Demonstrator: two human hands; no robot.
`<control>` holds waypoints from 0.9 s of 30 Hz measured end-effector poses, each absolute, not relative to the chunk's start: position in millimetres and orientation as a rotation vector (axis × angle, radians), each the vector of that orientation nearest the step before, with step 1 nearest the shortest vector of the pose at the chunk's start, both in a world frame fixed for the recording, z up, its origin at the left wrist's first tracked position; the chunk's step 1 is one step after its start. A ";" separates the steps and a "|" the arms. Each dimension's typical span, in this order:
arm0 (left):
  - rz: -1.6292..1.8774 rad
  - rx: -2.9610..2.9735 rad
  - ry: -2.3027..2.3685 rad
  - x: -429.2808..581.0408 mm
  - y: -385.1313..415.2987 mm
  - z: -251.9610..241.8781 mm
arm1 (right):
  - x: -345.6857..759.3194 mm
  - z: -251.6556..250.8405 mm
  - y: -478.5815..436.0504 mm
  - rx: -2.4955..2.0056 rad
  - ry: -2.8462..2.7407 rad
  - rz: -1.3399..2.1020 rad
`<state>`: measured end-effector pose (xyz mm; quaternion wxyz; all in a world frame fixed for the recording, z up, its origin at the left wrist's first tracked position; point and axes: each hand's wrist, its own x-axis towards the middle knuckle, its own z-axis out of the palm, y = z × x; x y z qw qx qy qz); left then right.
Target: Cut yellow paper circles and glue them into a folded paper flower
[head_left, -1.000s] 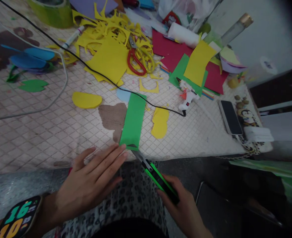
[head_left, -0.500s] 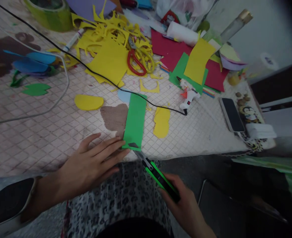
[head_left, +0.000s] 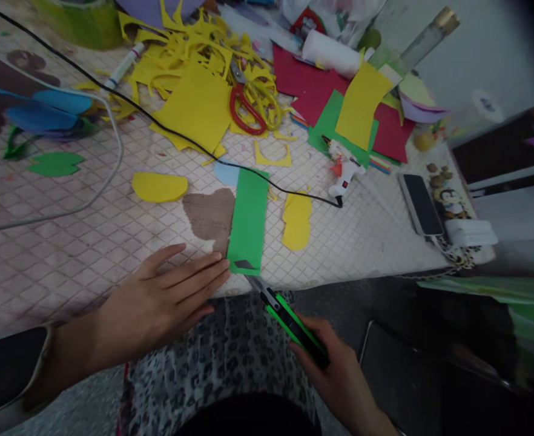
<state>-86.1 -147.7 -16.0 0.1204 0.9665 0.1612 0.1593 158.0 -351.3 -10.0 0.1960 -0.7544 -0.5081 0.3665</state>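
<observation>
White quilted tablecloth (head_left: 58,254); right grip (head_left: 339,369) closed on green utility knife (head_left: 292,327); left hand (head_left: 158,306) flat.

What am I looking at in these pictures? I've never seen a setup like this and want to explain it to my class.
There is no machine here. These are a person's own two hands, filmed by a camera worn on the head, which looks forward and down, so every picture comes from that one spot. The left hand lies open and flat beside the near end of a green strip of craft sheet. The right hand grips a green-handled utility knife, with its blade by the same end of the strip. Around them, on a diamond-patterned table cover, lie yellow paper scraps, red-handled scissors, a small white glue gun and a phone.
</observation>
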 end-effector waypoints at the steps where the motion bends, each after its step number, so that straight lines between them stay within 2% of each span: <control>1: 0.466 2.822 0.467 -86.7 -147.7 -16.8 | 158.1 -9.6 -353.1 -2.109 -1.434 1.039; 21: 0.490 2.812 0.491 -88.3 -152.3 -23.3 | 147.6 -7.9 -352.5 -2.110 -1.361 1.093; 27: 0.492 2.765 0.446 -83.4 -138.1 -11.4 | 147.2 -10.5 -358.7 -2.091 -1.316 1.093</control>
